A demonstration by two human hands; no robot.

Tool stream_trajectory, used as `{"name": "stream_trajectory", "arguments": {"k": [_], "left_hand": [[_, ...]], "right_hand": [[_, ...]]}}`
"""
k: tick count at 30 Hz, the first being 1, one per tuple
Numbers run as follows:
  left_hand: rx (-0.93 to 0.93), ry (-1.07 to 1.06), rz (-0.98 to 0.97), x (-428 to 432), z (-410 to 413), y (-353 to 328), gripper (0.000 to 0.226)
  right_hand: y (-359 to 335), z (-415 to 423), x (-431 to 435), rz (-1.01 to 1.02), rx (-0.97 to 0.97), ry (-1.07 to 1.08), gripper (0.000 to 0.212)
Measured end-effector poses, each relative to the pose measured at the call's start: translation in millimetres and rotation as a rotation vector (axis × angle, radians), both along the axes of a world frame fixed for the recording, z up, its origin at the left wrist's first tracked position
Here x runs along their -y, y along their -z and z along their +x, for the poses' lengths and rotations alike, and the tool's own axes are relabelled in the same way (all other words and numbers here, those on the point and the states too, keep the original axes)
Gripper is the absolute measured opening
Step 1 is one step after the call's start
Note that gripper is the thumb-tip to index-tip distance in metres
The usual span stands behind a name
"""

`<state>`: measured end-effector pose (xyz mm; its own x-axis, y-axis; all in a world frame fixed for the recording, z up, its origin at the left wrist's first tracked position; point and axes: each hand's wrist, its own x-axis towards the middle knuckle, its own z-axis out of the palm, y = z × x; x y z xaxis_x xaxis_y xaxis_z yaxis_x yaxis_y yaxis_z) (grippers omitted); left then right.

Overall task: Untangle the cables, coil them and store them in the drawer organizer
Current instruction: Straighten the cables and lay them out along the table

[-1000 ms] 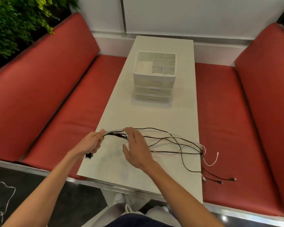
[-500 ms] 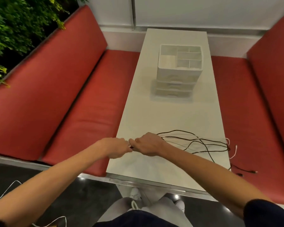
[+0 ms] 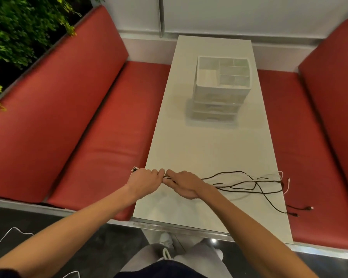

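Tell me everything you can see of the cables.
The cables are a loose bundle of thin cords, mostly black, with a white and a pinkish one. They lie across the near end of the table. The left hand grips them at the table's left edge, plug ends poking out beyond it; the right hand grips them right beside it. To the right the strands spread and cross, tangled, and some ends hang over the right edge above the bench.
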<state>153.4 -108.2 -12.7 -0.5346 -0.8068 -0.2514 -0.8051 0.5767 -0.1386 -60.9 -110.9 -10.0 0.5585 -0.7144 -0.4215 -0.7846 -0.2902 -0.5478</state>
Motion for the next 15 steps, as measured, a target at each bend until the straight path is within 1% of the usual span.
{"name": "stream_trajectory", "arguments": {"k": [1, 3, 4, 5, 6, 7, 8, 9, 11, 12, 14, 15], "left_hand": [[-0.069, -0.009, -0.049, 0.8, 0.1, 3.3, 0.029], [-0.177, -0.091, -0.072, 3.1, -0.6, 2.2, 0.035], [-0.21, -0.135, -0.054, 3.2, -1.7, -2.0, 0.038], [-0.213, -0.141, -0.108, 2.1, -1.8, -0.3, 0.039], [-0.253, -0.239, -0.064, 2.7, -2.2, -1.8, 0.037], [-0.333, -0.347, 0.032, 7.2, -1.2, -1.3, 0.034], [-0.417, -0.475, 0.218, 11.6, 1.6, -0.9, 0.034], [-0.481, -0.528, 0.375, 15.9, 4.6, -3.0, 0.033], [-0.536, -0.524, 0.629, 26.6, 12.5, -18.1, 0.025], [-0.553, -0.496, 0.753, 31.3, 16.4, -26.0, 0.022], [-0.6, -0.447, 0.99, 41.4, 20.9, -40.0, 0.024], [-0.598, -0.431, 1.061, 46.0, 21.3, -44.6, 0.029]], "right_hand": [[2.1, 3.7, -0.9, -0.002, 0.036, 0.039, 0.041], [2.4, 12.1, -1.4, -0.055, 0.059, 0.103, 0.036], [0.8, 16.0, -1.2, -0.1, 0.051, 0.118, 0.034], [-0.6, 19.4, -1.1, -0.16, 0.037, 0.119, 0.032], [-1.9, 21.9, -1.0, -0.233, 0.024, 0.105, 0.031], [-1.2, 23.0, -0.6, -0.313, 0.01, 0.082, 0.03], [1.0, 23.1, -0.2, -0.4, -0.001, 0.049, 0.026], [4.1, 22.3, 0.1, -0.48, -0.008, 0.016, 0.02], [6.4, 18.6, 2.4, -0.596, -0.023, -0.04, 0.008], [5.1, 16.4, 4.6, -0.638, -0.022, -0.068, 0.007], [-0.6, 11.0, 8.6, -0.701, -0.001, -0.149, 0.014], [-3.1, 8.0, 10.7, -0.734, 0.019, -0.197, 0.018]]}}
